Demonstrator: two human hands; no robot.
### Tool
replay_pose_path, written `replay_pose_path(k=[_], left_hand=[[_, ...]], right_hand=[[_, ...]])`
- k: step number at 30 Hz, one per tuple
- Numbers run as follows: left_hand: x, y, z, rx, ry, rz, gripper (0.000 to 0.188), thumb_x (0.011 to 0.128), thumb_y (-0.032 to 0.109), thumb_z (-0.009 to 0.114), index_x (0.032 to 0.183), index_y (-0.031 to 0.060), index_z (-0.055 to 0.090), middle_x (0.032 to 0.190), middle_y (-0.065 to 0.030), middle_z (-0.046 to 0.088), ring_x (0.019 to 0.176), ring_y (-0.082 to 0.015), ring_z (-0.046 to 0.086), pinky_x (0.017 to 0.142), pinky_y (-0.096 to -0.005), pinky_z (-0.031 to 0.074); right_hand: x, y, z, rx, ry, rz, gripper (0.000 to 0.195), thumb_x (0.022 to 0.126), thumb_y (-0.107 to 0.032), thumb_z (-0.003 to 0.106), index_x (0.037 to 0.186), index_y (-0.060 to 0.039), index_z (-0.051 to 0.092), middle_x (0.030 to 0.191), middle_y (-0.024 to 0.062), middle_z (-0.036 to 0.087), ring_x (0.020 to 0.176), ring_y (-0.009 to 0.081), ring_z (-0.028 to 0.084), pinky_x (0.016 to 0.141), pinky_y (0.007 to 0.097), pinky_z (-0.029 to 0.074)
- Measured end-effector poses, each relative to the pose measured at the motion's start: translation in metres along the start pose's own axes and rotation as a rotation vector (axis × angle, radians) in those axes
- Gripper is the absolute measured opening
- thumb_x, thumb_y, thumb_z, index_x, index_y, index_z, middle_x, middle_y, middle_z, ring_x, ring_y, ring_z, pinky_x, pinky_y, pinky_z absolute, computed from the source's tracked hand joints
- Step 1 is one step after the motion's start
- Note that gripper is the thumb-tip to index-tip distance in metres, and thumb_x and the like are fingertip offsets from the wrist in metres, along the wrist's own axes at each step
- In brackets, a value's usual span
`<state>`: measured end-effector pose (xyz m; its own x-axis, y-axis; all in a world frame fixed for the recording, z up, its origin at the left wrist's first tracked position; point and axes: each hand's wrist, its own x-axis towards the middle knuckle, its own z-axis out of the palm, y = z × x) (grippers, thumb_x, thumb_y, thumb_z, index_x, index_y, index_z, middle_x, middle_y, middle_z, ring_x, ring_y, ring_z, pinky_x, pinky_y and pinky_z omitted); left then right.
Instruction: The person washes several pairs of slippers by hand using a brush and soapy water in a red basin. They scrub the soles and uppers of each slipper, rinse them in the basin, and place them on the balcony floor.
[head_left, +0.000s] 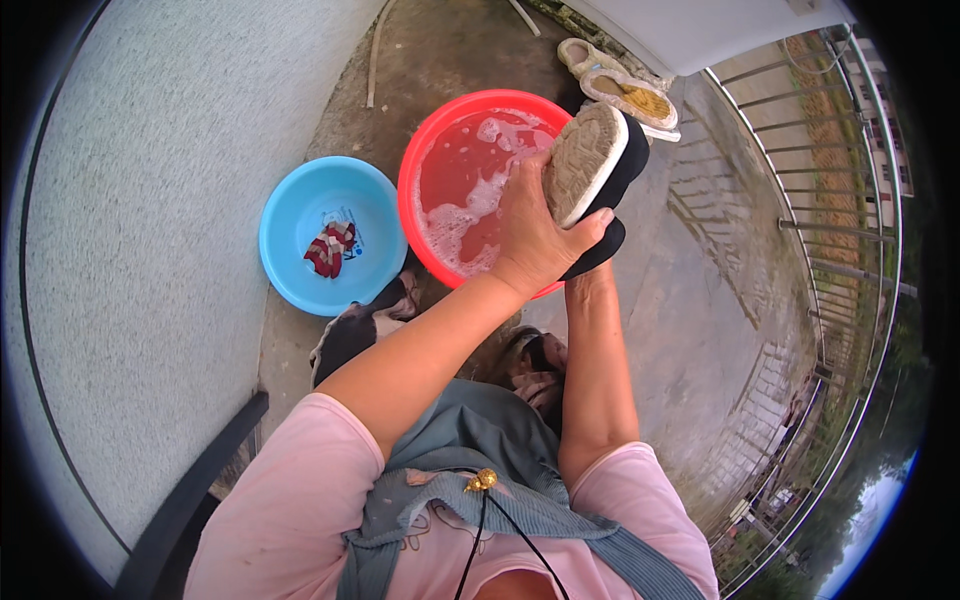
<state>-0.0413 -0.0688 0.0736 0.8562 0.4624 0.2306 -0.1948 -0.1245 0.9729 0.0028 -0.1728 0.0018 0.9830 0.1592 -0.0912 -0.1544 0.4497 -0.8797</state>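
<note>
My left hand (536, 229) grips a black cloth shoe (589, 169) with a white-edged, tan sole turned upward and to the left. Behind the shoe, my right hand (589, 279) is mostly hidden, its wrist coming up from below; what its fingers do cannot be seen. The shoe is above the right rim of a red plastic basin (407, 196) that holds sudsy water. To the left, a light blue plastic basin (289, 202) has a red, grey and white striped cloth item (330, 249) lying in it.
Beige fuzzy slippers (628, 97) lie beyond the red basin on the wet concrete floor (675, 300). A textured wall (172, 187) stands at the left, a metal railing (840, 232) at the right. Two pale hose or pipe pieces (375, 56) lie at the top.
</note>
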Motion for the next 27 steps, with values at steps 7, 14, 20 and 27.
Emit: replay_pose_path(k=[7,14,20,27], left_hand=[[-0.013,0.008,0.000,0.167,-0.057,0.094,0.087,0.060,0.037,0.080,0.125,0.0010,0.035,0.110,-0.0195,0.048,0.103,-0.0352,0.047,0.092,-0.0471,0.037],[-0.012,0.008,0.000,0.187,-0.058,0.122,0.087,0.059,0.040,0.079,0.124,0.0012,0.036,0.108,-0.0196,0.048,0.100,-0.0354,0.047,0.090,-0.0471,0.037],[-0.014,0.011,-0.002,0.208,-0.066,0.086,0.086,0.059,0.040,0.078,0.123,-0.0005,0.037,0.108,-0.0198,0.047,0.100,-0.0351,0.047,0.090,-0.0466,0.037],[-0.007,0.003,-0.001,0.137,-0.044,0.094,0.083,0.060,0.038,0.078,0.123,0.0003,0.038,0.106,-0.0195,0.048,0.101,-0.0363,0.047,0.091,-0.0470,0.038]], right_hand=[[-0.009,0.003,0.004,0.057,0.013,0.127,0.057,0.097,-0.042,0.046,0.135,-0.0006,0.044,0.128,0.0119,0.056,0.113,0.0255,0.056,0.100,0.0370,0.042],[-0.015,0.006,0.005,0.050,0.032,0.158,0.055,0.097,-0.040,0.047,0.135,-0.0009,0.045,0.126,0.0111,0.057,0.111,0.0246,0.057,0.099,0.0366,0.043],[-0.016,0.009,0.007,0.041,0.039,0.175,0.053,0.096,-0.038,0.049,0.134,-0.0013,0.045,0.124,0.0105,0.058,0.110,0.0238,0.057,0.098,0.0363,0.044],[-0.015,0.009,0.008,0.022,0.037,0.180,0.051,0.096,-0.036,0.050,0.133,-0.0016,0.046,0.122,0.0097,0.059,0.108,0.0230,0.058,0.097,0.0358,0.045]])
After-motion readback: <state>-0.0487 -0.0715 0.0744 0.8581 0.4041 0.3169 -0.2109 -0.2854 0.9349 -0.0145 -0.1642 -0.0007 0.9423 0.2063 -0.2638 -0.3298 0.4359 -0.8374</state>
